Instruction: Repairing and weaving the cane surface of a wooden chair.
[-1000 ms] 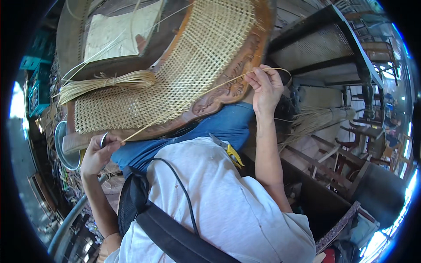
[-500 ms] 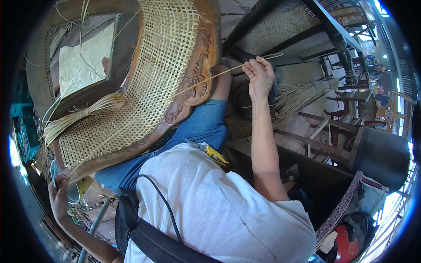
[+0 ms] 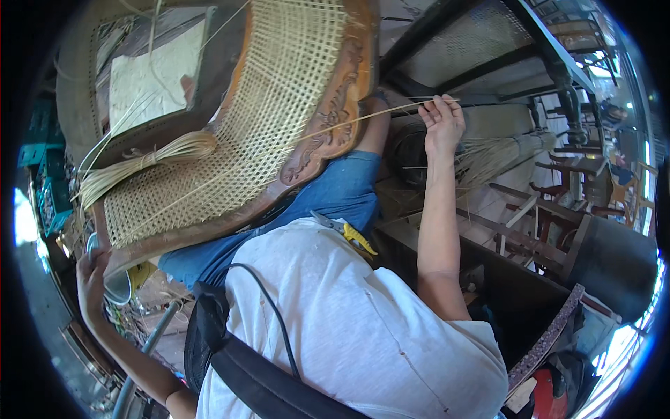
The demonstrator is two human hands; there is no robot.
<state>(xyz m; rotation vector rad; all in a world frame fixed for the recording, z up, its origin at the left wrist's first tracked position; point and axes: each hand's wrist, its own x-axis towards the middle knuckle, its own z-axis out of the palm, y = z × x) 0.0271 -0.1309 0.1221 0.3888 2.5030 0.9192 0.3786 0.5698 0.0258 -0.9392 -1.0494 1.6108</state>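
Observation:
A wooden chair with a carved frame (image 3: 335,133) and a woven cane panel (image 3: 279,91) lies across my lap. My right hand (image 3: 444,126), off to the right of the frame, pinches a long cane strand (image 3: 380,112). That strand runs taut, slanting down leftward over the carving and the weave. At the lower left corner of the frame, my left hand (image 3: 92,272) has its fingers curled at the edge; what they grip is hidden. On the weave rests a tied bundle of cane strands (image 3: 157,159). Yellow-handled snips (image 3: 357,239) lie against my shirt and lap.
A dark chair with a cane panel (image 3: 447,45) stands at the far right. Beside it lies a large sheaf of cane (image 3: 506,153). Wooden chair frames (image 3: 530,230) crowd the right side. Teal crates (image 3: 49,188) stand at the left, and a metal pole (image 3: 148,349) leans near my left forearm.
My left hand has moved up against the frame corner. My right hand still holds the strand, and its looped end has drawn in toward the fingers. The whole view has shifted slightly.

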